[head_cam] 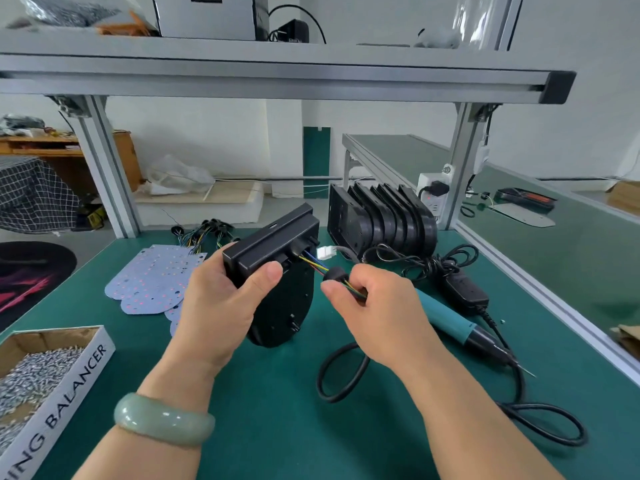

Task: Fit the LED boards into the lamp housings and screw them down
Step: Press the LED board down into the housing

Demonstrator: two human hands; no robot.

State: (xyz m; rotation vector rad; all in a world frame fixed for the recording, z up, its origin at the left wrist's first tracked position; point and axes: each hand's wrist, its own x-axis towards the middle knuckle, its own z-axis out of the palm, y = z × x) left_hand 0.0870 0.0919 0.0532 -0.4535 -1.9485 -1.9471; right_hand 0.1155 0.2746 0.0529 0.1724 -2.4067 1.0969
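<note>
My left hand (221, 303) grips a black lamp housing (277, 271), lifted off the green mat and tilted on edge. Coloured wires (313, 263) run out of a hole in its side to a white connector (325, 252). My right hand (374, 310) pinches those wires just behind a black rubber grommet (335, 274) threaded on them. A pile of pale LED boards (152, 280) with red dots lies flat on the mat to the left of the housing. Several more black housings (381, 220) stand in a row behind.
A teal electric screwdriver (460, 323) lies right of my hands, its black cable (346, 375) looping across the mat. A cardboard box of screws (41, 372) sits at front left. A bundle of wire harnesses (204, 233) lies at the back. Aluminium frame posts (107, 174) flank the bench.
</note>
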